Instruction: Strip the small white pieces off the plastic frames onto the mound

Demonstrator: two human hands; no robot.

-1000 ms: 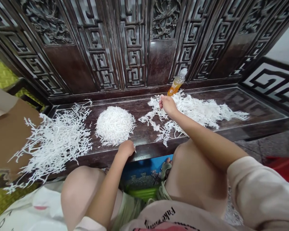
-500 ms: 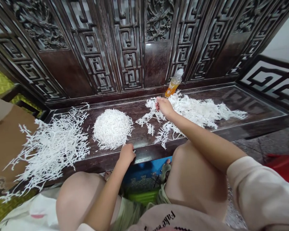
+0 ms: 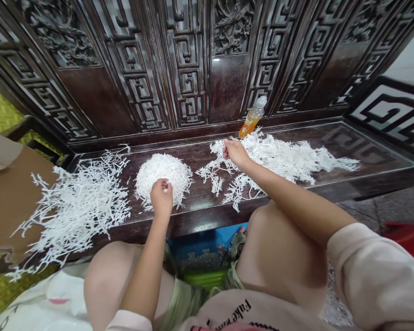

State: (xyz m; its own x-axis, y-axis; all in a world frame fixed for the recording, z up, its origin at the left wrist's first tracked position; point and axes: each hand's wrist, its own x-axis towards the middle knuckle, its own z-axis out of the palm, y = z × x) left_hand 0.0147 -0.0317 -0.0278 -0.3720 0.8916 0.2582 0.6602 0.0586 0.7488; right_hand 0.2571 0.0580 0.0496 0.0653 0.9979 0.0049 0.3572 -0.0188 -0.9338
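My left hand (image 3: pixel 162 201) is over the near side of a round heap of small white slivers (image 3: pixel 180 171), its fingers curled into a loose pinch. What it holds, if anything, is too small to make out. My right hand (image 3: pixel 236 153) is closed at the left end of a spread pile of white branching plastic-looking sprigs (image 3: pixel 290 158); whatever is in its fingers is hidden. A loose white sprig (image 3: pixel 216 184) lies just left of that pile. At the far left sits a tangled pile of thin white branching stems (image 3: pixel 81 202).
The heaps rest on a dark wooden bench (image 3: pixel 202 212) with a carved lattice back (image 3: pixel 188 82). A bottle of orange drink (image 3: pixel 250 122) stands behind the right pile. Brown cardboard (image 3: pixel 10 202) lies at the left, beneath the stems. My knees are against the front edge.
My left hand has moved up and left from the bench's front edge onto the round heap. My right hand stays at the right pile, its fingers still closed. The view has shifted slightly.
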